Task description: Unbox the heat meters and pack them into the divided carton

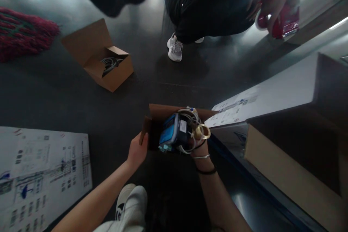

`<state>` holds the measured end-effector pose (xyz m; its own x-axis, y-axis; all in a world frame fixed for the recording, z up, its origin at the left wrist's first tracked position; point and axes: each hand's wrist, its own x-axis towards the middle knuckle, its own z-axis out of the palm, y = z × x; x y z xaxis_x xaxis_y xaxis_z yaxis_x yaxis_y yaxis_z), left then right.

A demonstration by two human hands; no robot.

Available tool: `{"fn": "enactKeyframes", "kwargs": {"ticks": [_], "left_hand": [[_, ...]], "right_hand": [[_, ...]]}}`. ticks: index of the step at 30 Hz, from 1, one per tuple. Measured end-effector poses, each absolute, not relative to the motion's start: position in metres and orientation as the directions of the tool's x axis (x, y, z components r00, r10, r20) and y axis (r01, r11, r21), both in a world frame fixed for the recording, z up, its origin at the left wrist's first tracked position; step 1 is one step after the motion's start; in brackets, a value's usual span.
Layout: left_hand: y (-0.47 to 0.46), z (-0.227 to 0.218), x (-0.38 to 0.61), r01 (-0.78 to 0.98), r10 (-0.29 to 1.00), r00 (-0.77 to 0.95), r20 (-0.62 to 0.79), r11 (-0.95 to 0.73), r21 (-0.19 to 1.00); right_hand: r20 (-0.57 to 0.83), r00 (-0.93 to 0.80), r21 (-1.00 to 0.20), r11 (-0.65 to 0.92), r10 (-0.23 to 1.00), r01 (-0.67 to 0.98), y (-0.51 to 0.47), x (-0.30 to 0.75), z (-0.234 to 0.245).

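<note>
My right hand (pixel 200 148) is closed around a dark device with a blue face (pixel 169 130), which looks like a meter. A brass ring-shaped fitting (pixel 202 132) and loops of pale cable (pixel 187 149) hang about it, partly covering my fingers. The device is tilted over the opening of a small brown cardboard box (pixel 165 109). With fingers wrapped round its left flap, my left hand (pixel 138 150) grips that box. Shadow hides the inside of the box.
An open carton (pixel 119 76) with coiled cables stands ahead on the dark floor. Large white printed cartons flank me at left (pixel 46 174) and right (pixel 266 98). Ahead, a person (pixel 206 11) crouches, holding a red object (pixel 285 21). A red mop head (pixel 25 32) lies far left.
</note>
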<state>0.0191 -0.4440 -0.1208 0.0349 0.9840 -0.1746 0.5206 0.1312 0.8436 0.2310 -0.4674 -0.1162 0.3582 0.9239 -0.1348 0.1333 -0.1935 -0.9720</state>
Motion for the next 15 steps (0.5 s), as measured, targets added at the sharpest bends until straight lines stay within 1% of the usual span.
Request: {"fn": "enactKeyframes", "kwargs": {"ticks": [1,2,3,4,5,6,7,8,10,15], "left_hand": [[-0.446,-0.12,0.021,0.529,0.984,0.051,-0.172,0.119,0.84],[-0.447,-0.118,0.023,0.536,0.984,0.062,-0.166,0.108,0.837],[-0.448,-0.117,0.024,0.541,0.985,0.071,-0.16,0.097,0.835],[-0.449,-0.116,0.025,0.546,0.985,0.073,-0.156,0.092,0.833],[-0.449,-0.115,0.026,0.549,0.986,0.067,-0.154,0.092,0.83],[-0.45,-0.115,0.026,0.551,0.986,0.057,-0.155,0.098,0.829],[-0.45,-0.115,0.026,0.551,0.987,0.046,-0.156,0.105,0.828],[-0.451,-0.115,0.026,0.55,0.987,0.037,-0.155,0.11,0.828],[-0.452,-0.117,0.025,0.549,0.989,0.026,-0.145,0.107,0.829],[-0.457,-0.119,0.024,0.561,0.991,0.029,-0.131,0.092,0.822]], "right_hand": [[-0.137,0.366,-0.981,-0.177,0.921,0.079,-0.467,0.231,-0.112],[-0.154,0.363,-0.987,-0.161,0.919,-0.012,-0.466,0.229,-0.107],[-0.19,0.343,-0.979,-0.151,0.92,-0.137,-0.465,0.227,-0.101],[-0.243,0.297,-0.946,-0.157,0.924,-0.285,-0.464,0.225,-0.095],[-0.298,0.233,-0.886,-0.176,0.926,-0.43,-0.463,0.223,-0.088],[-0.345,0.161,-0.812,-0.208,0.925,-0.545,-0.463,0.222,-0.082],[-0.381,0.102,-0.749,-0.242,0.919,-0.617,-0.464,0.221,-0.076],[-0.404,0.069,-0.716,-0.269,0.912,-0.644,-0.464,0.221,-0.071],[-0.421,0.065,-0.7,-0.279,0.905,-0.657,-0.466,0.221,-0.062],[-0.391,0.085,-0.737,-0.256,0.916,-0.626,-0.469,0.224,-0.053]]}}
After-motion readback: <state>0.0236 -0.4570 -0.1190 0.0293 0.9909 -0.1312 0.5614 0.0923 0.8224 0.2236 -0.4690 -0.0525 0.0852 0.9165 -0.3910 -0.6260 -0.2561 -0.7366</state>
